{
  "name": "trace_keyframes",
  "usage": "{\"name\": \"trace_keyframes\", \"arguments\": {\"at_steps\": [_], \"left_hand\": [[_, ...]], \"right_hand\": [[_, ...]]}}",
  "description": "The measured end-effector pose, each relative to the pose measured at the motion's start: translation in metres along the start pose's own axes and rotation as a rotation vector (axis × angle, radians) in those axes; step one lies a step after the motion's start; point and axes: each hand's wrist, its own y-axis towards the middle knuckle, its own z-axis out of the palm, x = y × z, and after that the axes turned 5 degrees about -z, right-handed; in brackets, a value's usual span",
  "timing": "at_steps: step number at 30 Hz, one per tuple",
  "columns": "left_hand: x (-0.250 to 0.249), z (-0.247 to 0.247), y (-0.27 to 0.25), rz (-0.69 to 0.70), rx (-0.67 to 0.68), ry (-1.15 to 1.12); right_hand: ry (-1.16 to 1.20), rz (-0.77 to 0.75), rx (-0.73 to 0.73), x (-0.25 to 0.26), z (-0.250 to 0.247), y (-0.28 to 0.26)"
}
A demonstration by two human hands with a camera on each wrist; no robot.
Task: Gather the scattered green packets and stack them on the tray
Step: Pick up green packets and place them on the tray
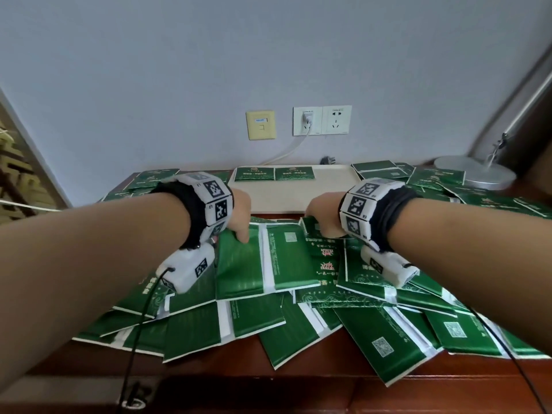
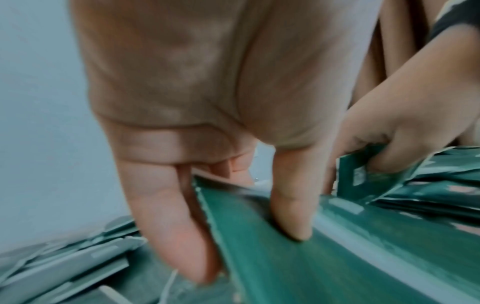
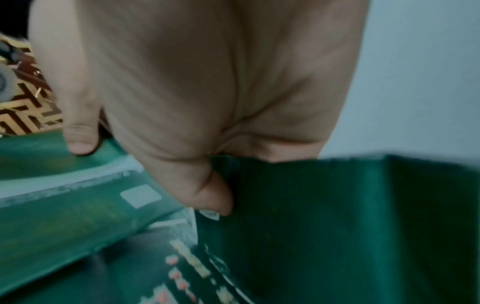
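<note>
Head view: both hands (image 1: 239, 210) on green packets (image 1: 239, 261).

A plain pale grey-blue wall (image 1: 268, 55) fills the space beyond the hands, evenly and softly lit. On it, straight ahead between the two hands and above them, sit a yellowish wall plate (image 1: 260, 125) and, just to its right, a white double socket (image 1: 322, 120) with a white plug in its left half; a white cable (image 1: 286, 152) drops from the plug down behind the table. The table (image 1: 268, 369) below the hands is dark reddish-brown wood. Beyond the right hand, at the far right corner, stands a round silver lamp base (image 1: 475, 171) with a thin metal arm. To the left of the left hand, a brown-and-gold patterned surface (image 1: 15, 168) shows at the edge.
</note>
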Motion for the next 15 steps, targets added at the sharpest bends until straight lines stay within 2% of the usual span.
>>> {"name": "trace_keyframes", "arguments": {"at_steps": [7, 13, 15], "left_hand": [[0.029, -0.018, 0.000, -0.083, -0.112, -0.030], [0.015, -0.010, -0.001, -0.017, -0.194, -0.044], [0.013, -0.005, 0.001, 0.002, -0.185, -0.120]], "right_hand": [[0.236, -0.107, -0.175, 0.021, -0.039, -0.009], [0.287, -0.080, -0.265, 0.021, -0.071, -0.011], [0.314, -0.058, -0.296, 0.018, -0.078, -0.011]]}}
